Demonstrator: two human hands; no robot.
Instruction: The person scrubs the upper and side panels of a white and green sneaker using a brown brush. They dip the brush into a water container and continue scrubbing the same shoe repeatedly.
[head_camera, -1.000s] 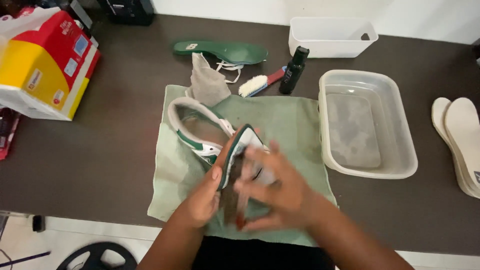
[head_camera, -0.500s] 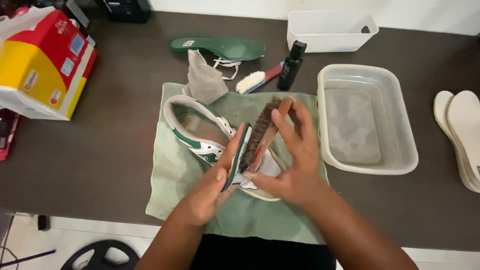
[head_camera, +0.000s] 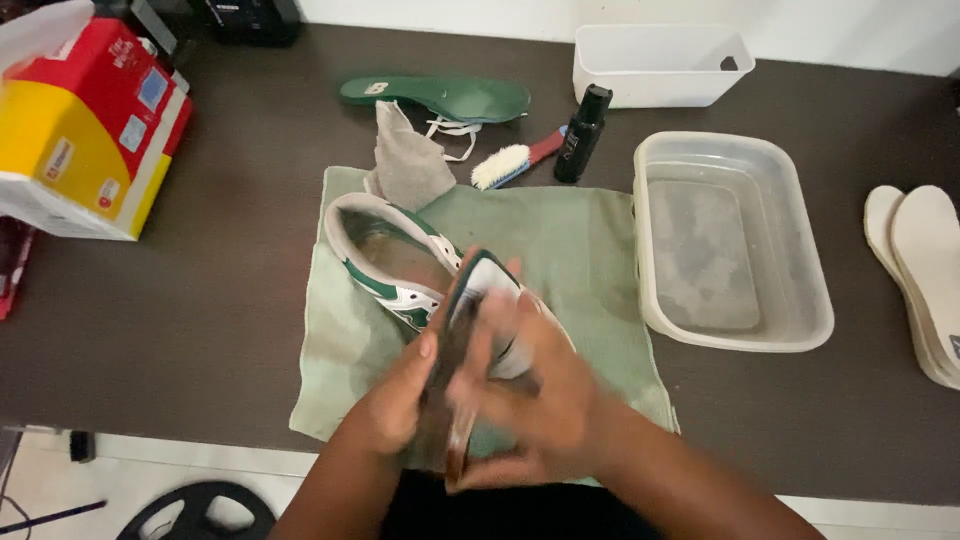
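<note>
Left hand (head_camera: 400, 400) grips green/white sneaker (head_camera: 400, 265), right hand (head_camera: 535, 410) clamps blurred brush (head_camera: 450, 420); red/yellow pkg (head_camera: 85, 125) far left.

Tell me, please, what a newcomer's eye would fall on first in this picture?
First the two hands at the bottom centre: the left hand grips a green and white shoe on a green towel, and the blurred right hand holds a brush against it. Next, the bright red and yellow package at upper left.

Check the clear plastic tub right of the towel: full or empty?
Partly filled. The clear tub holds shallow, cloudy water over its bottom, well below the rim.
</note>
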